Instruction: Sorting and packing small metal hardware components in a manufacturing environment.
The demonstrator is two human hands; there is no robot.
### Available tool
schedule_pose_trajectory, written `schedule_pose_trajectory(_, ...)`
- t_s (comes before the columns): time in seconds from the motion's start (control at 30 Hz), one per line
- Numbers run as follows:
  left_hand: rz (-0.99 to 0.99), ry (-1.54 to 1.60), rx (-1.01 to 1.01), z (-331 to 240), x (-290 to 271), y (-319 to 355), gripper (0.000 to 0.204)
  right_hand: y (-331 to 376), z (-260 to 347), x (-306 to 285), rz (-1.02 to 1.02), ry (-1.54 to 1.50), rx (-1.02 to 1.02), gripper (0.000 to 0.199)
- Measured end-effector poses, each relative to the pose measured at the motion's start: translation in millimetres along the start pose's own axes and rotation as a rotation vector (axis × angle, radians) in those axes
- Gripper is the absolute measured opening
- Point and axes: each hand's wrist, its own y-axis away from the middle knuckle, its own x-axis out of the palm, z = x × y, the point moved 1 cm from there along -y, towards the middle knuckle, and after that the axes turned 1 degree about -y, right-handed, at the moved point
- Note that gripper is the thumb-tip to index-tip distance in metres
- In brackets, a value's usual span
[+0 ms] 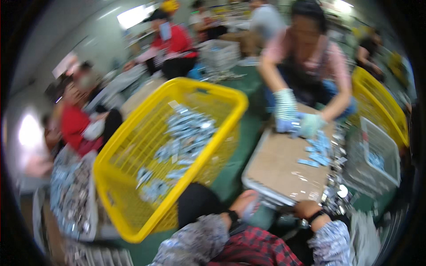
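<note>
We see a white-rimmed tray (266, 194) topped with brown cardboard (282, 170), just ahead of the right hand (307, 208) and to the upper right of the left hand (243, 201). Blur softens both hands. The right fingers point leftward near the tray's closest edge; we cannot tell whether they grip anything or are free. The left fingers look loosely bent, with a pale object (251, 210) just beside them, too smeared for us to identify or call held.

Beyond the right fingers, small blue packets (318, 153) lie on the cardboard, and shiny metal pieces (339, 195) crowd to the right of those fingers, partly cut off from view by the forearm. Farther ahead, a co-worker's gloved hands (295, 122) meet over the tray, covering whatever is between them.

Left of the left fingers stands a tilted yellow basket (218, 91) with more blue packets (188, 131); a dark knee (199, 205) hides part of its near side. Any print on the packets is too blurred for us to read.
</note>
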Motion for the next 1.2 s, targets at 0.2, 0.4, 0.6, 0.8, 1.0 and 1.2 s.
schedule_pose_trajectory(0.2,0.016,-0.113,0.04,9.2,1.2,-14.8,0.021,-5.9,-2.5,-2.2,0.245,0.061,0.031,0.033)
schedule_pose_trajectory(0.4,0.003,-0.086,0.043,7.8,-2.8,-7.9,0.019,-9.4,0.0,-1.0,0.193,0.041,0.015,0.035)
schedule_pose_trajectory(0.6,0.015,-0.058,0.062,15.5,-0.4,-12.7,0.023,-3.6,3.2,-6.4,0.237,0.067,0.074,0.035)
schedule_pose_trajectory(0.8,-0.059,-0.084,0.04,19.1,1.7,-9.2,0.036,5.8,9.1,-8.6,0.209,0.054,0.056,0.03)
schedule_pose_trajectory(1.0,0.091,-0.12,0.083,11.7,0.9,-14.0,0.016,-1.7,-7.7,11.7,0.21,0.026,0.192,0.025)
schedule_pose_trajectory(1.2,-0.057,-0.109,0.048,-5.0,-1.0,8.4,0.025,-7.7,14.3,-4.1,0.044,-0.019,0.1,0.023)
